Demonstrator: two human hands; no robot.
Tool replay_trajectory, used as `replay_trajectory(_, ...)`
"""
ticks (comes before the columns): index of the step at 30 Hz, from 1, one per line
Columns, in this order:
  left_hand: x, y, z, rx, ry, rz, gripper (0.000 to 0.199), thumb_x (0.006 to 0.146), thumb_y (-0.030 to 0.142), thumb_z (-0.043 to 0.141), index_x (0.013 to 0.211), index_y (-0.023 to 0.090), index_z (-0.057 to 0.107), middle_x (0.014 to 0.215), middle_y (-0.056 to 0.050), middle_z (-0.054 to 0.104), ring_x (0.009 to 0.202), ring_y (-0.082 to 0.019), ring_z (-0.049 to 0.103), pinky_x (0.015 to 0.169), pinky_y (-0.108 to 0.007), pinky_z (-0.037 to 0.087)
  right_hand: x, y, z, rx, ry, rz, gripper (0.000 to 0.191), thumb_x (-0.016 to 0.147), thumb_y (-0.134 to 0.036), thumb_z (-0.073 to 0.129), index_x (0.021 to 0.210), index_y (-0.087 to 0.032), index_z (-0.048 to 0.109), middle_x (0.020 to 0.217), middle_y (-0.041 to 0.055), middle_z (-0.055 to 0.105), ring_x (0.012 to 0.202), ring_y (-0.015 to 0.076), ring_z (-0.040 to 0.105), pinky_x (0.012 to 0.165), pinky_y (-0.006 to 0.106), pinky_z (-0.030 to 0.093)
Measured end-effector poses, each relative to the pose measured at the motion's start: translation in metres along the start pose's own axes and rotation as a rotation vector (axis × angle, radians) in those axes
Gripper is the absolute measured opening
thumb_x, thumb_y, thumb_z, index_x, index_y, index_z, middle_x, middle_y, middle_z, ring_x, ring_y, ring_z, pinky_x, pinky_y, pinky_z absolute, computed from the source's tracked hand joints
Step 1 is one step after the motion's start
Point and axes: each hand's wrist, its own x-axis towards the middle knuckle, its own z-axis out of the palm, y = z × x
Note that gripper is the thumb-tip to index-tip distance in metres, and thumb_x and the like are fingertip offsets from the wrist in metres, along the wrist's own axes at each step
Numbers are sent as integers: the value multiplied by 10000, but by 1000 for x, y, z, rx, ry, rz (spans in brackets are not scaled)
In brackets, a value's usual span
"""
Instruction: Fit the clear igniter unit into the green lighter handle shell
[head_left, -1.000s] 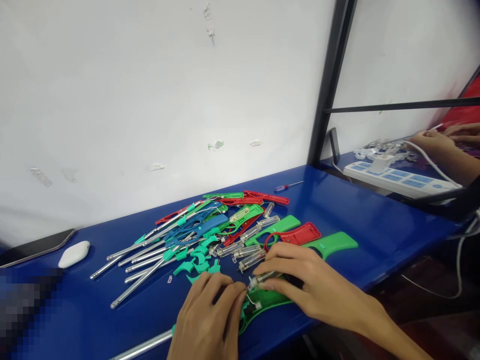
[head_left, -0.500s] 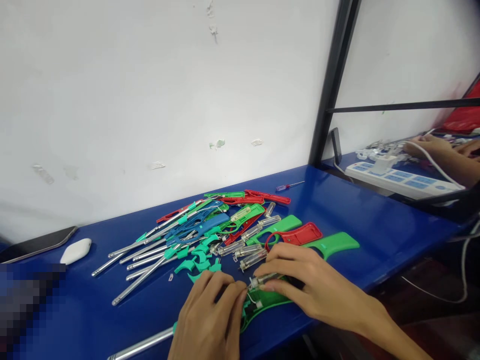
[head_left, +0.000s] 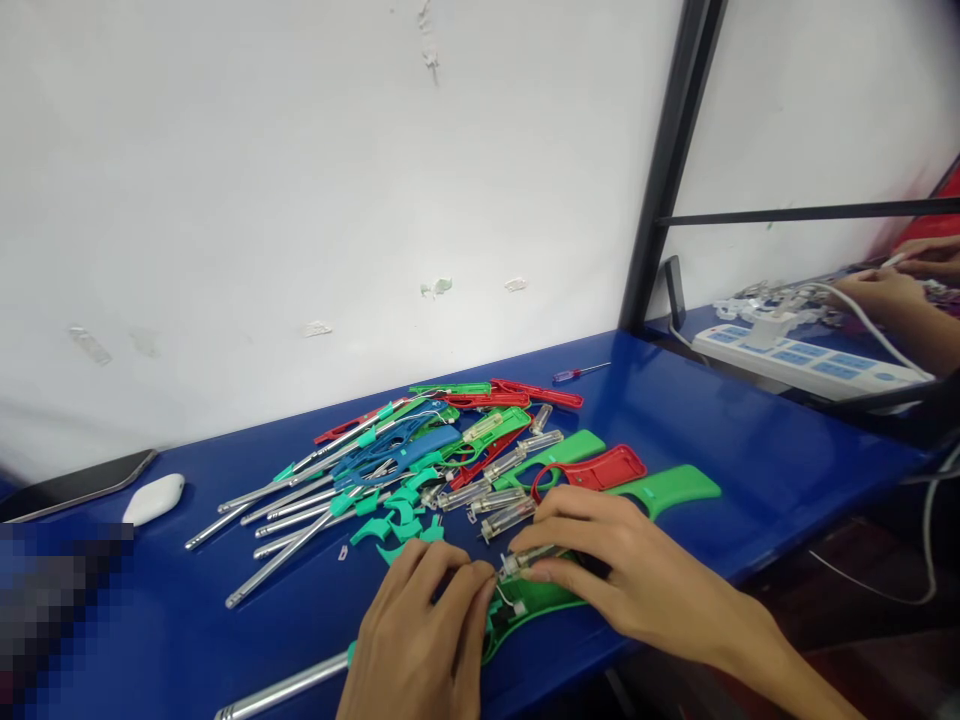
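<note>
A green lighter casing half [head_left: 544, 594] with a long metal tube [head_left: 289, 688] lies at the table's front, its hollow side up, with a white wire and small dark parts inside. My left hand [head_left: 420, 630] is closed over its tube end, fingers together, hiding that part. My right hand [head_left: 600, 560] pinches a clear fuel tank [head_left: 517, 563] between thumb and fingers, just above the casing. Several loose clear tanks [head_left: 506, 521] lie beyond my fingers. Teal trigger pieces [head_left: 401, 512] are heaped near my left hand.
Green, red [head_left: 600, 468] and blue [head_left: 431, 446] casings and metal tubes are piled at mid-table. A small screwdriver [head_left: 577, 374] lies behind. A phone [head_left: 82, 480] and white case [head_left: 154, 498] sit left. Right, past a black frame [head_left: 667, 170], are a power strip [head_left: 810, 358] and another person's hands [head_left: 885, 295].
My hands, the casing and the clear tank hold almost the same positions. The view has shifted slightly. At the far right, the other person's hands have moved.
</note>
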Motion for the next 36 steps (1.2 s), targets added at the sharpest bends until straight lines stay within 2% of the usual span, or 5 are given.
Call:
replay_trajectory(13, -1, 0, 1, -21, -5, 4, 181, 993, 55, 526, 1057, 202, 612, 916, -16, 679, 824, -190, 605, 751, -325, 575, 0, 1, 1, -6, 36, -37, 193, 1063, -339, 610, 1140, -248, 762, 1021, 13, 662, 953, 153, 657, 835, 262, 471)
replay_trajectory(27, 2, 1, 0, -9, 14, 30, 176, 987, 42, 524, 1044, 187, 606, 902, -21, 677, 816, -194, 586, 722, -323, 572, 0, 3, 3, -35, 59, -76, 175, 1060, -323, 617, 1145, -259, 756, 1027, 8, 673, 940, 145, 666, 816, 251, 478)
replay_trajectory(36, 2, 2, 0, 22, 16, 58, 194, 971, 19, 515, 1037, 178, 605, 890, -28, 679, 805, -199, 587, 707, -325, 580, -2, 7, 8, -91, 100, -153, 202, 1060, -333, 609, 1169, -275, 768, 1007, 17, 671, 855, 139, 647, 745, 256, 477)
